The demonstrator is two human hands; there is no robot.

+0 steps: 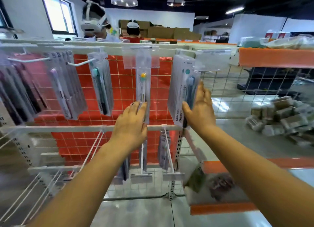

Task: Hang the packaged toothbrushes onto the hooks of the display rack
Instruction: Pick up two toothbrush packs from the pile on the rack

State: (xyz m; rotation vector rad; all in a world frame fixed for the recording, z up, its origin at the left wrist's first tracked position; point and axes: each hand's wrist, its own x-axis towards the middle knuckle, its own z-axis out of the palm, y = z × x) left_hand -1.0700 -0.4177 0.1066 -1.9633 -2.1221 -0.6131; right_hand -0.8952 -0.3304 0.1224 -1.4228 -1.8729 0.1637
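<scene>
A white wire display rack (119, 129) with an orange back stands in front of me. A clear pack with a yellow-headed toothbrush (143, 84) hangs from a top hook at the centre; my left hand (130, 124) pinches its lower end. To the right hangs a thick bunch of blue toothbrush packs (182, 90). My right hand (200, 107) presses flat against the bunch's outer side, fingers straight. More packs hang to the left: teal (100, 89), lilac (64, 94), dark purple (20, 94).
Bare white hooks (79, 63) stick out on the top row, and several more (95, 146) on the lower rows. A few packs (163, 152) hang low. Two people wearing headsets (95, 22) stand behind the rack. Boxed goods (280, 118) lie heaped on the floor at right.
</scene>
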